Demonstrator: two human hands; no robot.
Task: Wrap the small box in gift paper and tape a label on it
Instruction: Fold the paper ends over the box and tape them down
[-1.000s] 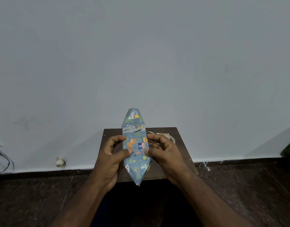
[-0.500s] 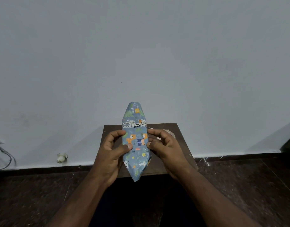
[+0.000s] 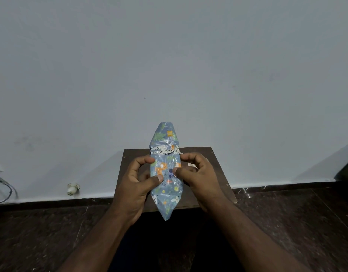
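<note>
The small box (image 3: 166,169) is wrapped in blue gift paper with animal prints. I hold it upright above the small dark wooden table (image 3: 214,165). The paper tapers to a flattened flap at the top and a point at the bottom. A spotted black-and-white strip crosses its upper part. My left hand (image 3: 136,183) grips the left side, thumb pressed on the front. My right hand (image 3: 198,177) grips the right side, thumb also on the front. A pale object on the table is mostly hidden behind my right hand.
A plain grey wall (image 3: 169,65) rises right behind the table. The floor (image 3: 287,222) is dark stone. A small white fitting (image 3: 72,188) sits at the wall base on the left, and cables (image 3: 4,185) hang at the far left edge.
The wrapped box and both hands sit slightly higher in the view than one second ago. Both grips look the same.
</note>
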